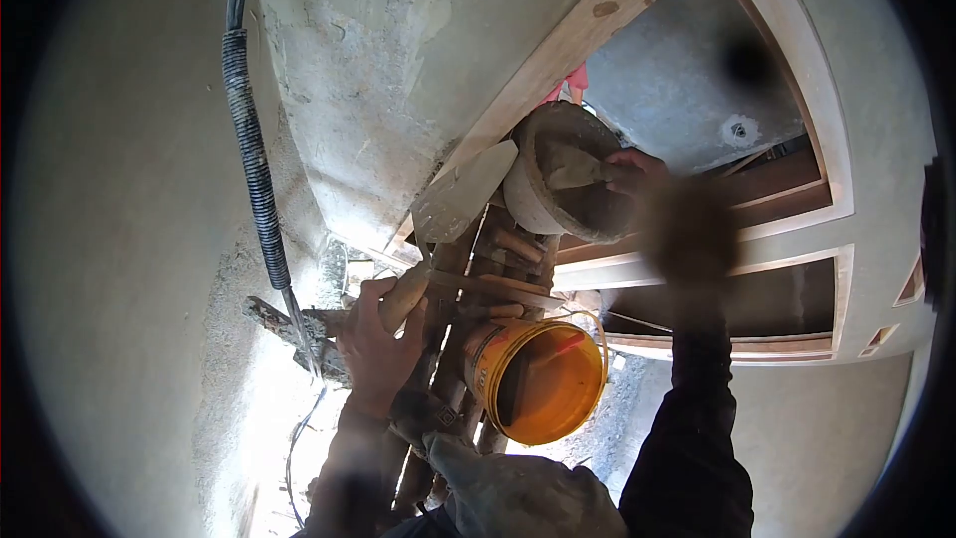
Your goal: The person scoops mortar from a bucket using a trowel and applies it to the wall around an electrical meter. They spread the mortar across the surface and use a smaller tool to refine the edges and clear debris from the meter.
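Note:
My left hand [383, 347] is closed round the wooden handle of a trowel [463, 197]. Its broad, pale-smeared blade points up and away, towards the wall and the rim of a mortar bucket [525, 187]. Reaching over that dark, caked bucket, my right hand [637, 171] grips a small flat-bladed tool [576, 168], apparently a trowel, coated in grey mortar. The blade lies inside the bucket, and a lens smudge blurs my right wrist. Nearer to me, an orange bucket [548, 384] leans with its mouth towards me, a dark patch inside.
Rough wooden poles [463, 329] form a narrow platform under the buckets. A black corrugated conduit [254, 159] hangs along the left wall. Wood-framed openings [846, 174] lie to the right. Beyond the mortar bucket, part of another person in red [568, 85] shows.

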Available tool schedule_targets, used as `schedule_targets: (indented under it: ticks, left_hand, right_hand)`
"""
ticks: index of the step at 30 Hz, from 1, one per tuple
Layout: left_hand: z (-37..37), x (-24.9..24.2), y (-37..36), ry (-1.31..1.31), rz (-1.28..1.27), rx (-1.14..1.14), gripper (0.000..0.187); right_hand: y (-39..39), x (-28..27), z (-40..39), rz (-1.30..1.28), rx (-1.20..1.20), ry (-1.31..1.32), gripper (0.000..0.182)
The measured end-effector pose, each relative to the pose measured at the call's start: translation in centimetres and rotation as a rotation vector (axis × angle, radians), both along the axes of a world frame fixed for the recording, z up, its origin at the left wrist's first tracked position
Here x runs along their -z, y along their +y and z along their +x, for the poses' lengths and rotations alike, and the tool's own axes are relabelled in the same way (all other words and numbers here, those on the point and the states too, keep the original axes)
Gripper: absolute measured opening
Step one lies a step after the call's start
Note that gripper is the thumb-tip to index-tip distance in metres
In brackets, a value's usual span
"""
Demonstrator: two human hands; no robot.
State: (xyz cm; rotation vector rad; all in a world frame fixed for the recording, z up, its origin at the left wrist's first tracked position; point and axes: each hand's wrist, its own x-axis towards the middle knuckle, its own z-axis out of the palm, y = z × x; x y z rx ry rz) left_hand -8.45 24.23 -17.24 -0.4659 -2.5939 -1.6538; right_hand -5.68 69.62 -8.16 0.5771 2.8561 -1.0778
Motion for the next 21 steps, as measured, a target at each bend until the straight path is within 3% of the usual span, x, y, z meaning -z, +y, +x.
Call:
schedule_targets:
  ticks: [5,10,14,16,18,21]
  left_hand:
    - [-0.1,-1.1,0.5,-0.016,0.032,0.029,0.036]
    - [0.0,-3.4,1.1,-0.2,0.038,0.063,0.035]
    - [0.6,-3.1,0.8,-0.248,0.104,0.086,0.036]
    - [0.9,-3.7,0.4,-0.241,0.097,0.063,0.036]
    - [1.2,-4.8,-0.4,-0.234,0.086,0.031,0.036]
    - [1.5,-5.7,-1.9,-0.379,0.069,0.007,0.033]
  right_hand:
    - [-0.6,-0.5,3.3,-0.341,0.136,0.182,0.036]
    - [-4.2,-2.4,6.2,0.062,0.036,0.339,0.036]
    - [-9.4,-4.9,6.1,-0.018,0.074,0.297,0.034]
    - [-12.5,-5.9,5.3,0.306,-0.131,0.31,0.033]
    - [-15.0,-5.7,4.2,0.254,-0.214,0.362,0.028]
    - [-15.8,-2.4,2.5,-0.261,-0.074,0.086,0.024]
